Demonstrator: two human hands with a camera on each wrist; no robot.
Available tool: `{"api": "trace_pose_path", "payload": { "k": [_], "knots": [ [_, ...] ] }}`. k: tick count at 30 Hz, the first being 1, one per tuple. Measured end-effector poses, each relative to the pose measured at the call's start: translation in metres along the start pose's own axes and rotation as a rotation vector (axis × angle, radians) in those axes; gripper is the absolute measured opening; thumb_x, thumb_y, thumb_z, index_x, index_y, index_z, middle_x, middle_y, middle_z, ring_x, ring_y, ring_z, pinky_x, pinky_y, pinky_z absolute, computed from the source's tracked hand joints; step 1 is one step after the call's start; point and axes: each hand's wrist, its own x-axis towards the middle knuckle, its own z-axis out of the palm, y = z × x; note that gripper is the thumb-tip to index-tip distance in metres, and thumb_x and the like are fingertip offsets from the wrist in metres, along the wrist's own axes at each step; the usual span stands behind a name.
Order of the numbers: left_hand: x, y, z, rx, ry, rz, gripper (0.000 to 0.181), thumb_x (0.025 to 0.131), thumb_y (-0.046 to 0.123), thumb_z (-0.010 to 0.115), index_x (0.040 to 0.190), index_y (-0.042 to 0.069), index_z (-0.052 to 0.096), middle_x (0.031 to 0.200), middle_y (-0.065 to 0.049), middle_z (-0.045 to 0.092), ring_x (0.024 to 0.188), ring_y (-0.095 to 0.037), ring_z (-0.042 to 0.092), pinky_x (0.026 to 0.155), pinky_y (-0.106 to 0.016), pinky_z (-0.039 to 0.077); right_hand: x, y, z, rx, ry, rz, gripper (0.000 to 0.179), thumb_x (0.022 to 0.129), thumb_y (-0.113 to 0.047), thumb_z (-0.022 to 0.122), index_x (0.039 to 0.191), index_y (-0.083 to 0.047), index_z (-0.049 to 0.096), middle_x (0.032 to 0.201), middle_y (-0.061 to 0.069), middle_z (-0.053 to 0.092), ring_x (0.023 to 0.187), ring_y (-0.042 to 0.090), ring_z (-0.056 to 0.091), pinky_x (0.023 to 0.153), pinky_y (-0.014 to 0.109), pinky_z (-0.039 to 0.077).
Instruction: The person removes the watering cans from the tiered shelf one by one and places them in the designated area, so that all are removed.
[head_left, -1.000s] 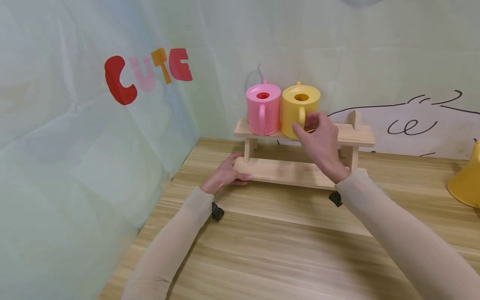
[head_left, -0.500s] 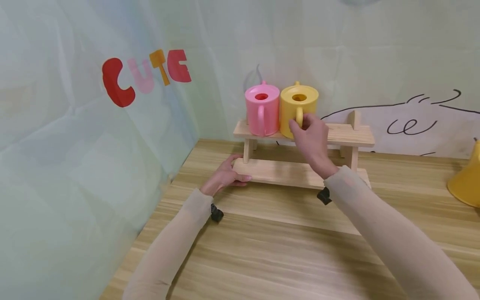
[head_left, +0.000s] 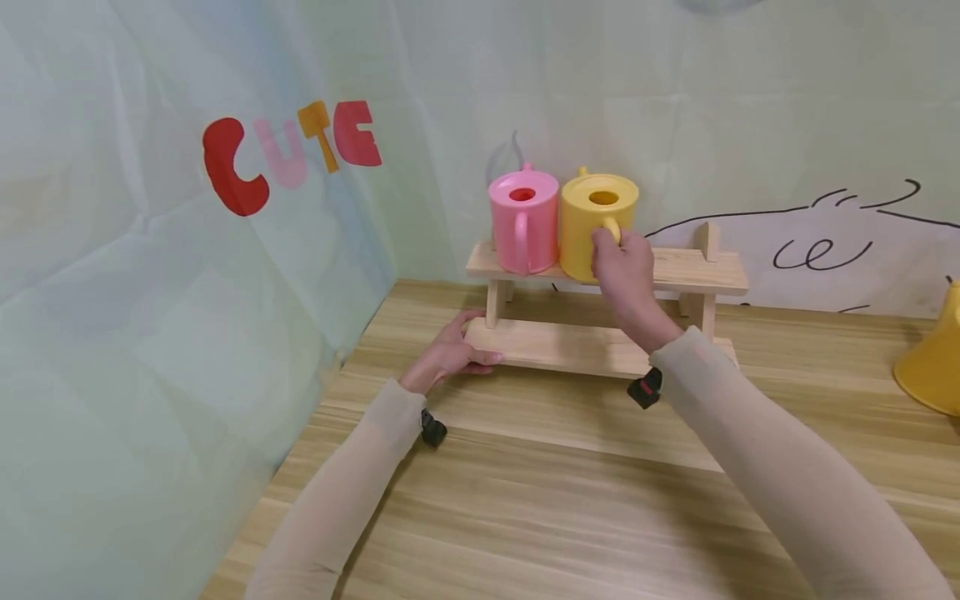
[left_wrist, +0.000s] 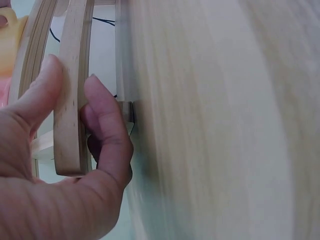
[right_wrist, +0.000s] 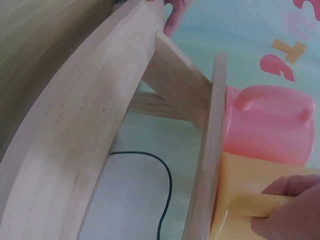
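Note:
On the upper tier of a two-tier wooden stand (head_left: 690, 268) sit two cylindrical handled cans, each with a round hole in its top and a small knob showing at the back. The pink can (head_left: 522, 225) is on the left, with the yellow can (head_left: 588, 237) close beside it. My right hand (head_left: 626, 275) grips the yellow can's handle (right_wrist: 255, 204), fingers curled round it. My left hand (head_left: 448, 350) holds the left end of the stand's lower board (left_wrist: 72, 100), thumb on one face and curled fingers on the other.
A larger yellow vessel (head_left: 933, 367) stands at the right edge of the wood-grained table (head_left: 525, 500). Cloth backdrops rise behind and on the left, the left one bearing coloured letters (head_left: 236, 167). A dark line drawing (head_left: 821, 254) shows behind the stand.
My right hand has moved left to the yellow can and taken hold of its handle. The can has turned slightly, its handle shifting right. My left hand stays on the stand.

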Motion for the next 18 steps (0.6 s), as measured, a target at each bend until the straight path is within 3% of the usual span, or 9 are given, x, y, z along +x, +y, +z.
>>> {"api": "trace_pose_path", "payload": {
  "k": [4,18],
  "knots": [
    [0.000,0.000,0.000,-0.001,-0.002,0.004,0.096,0.095,-0.011,0.077,0.172,0.017,0.025,0.154,-0.029,0.051,0.082,-0.014,0.075,0.072,-0.024,0.069,-0.001,0.001,-0.004,-0.045,0.051,-0.009,0.036,0.106,-0.026,0.048,0.074,-0.013,0.052,0.056,-0.013,0.049,0.061,0.011,0.049,0.055,0.023,0.040],
    [-0.001,0.001,0.002,-0.002,0.009,0.014,0.094,0.095,-0.012,0.076,0.170,0.016,0.027,0.150,-0.027,0.053,0.081,-0.014,0.073,0.070,-0.024,0.069,-0.011,-0.001,-0.039,-0.032,0.083,-0.093,0.037,0.107,-0.026,0.046,0.073,-0.012,0.049,0.059,-0.011,0.047,0.059,0.012,0.045,0.051,0.023,0.036]
  ]
}}
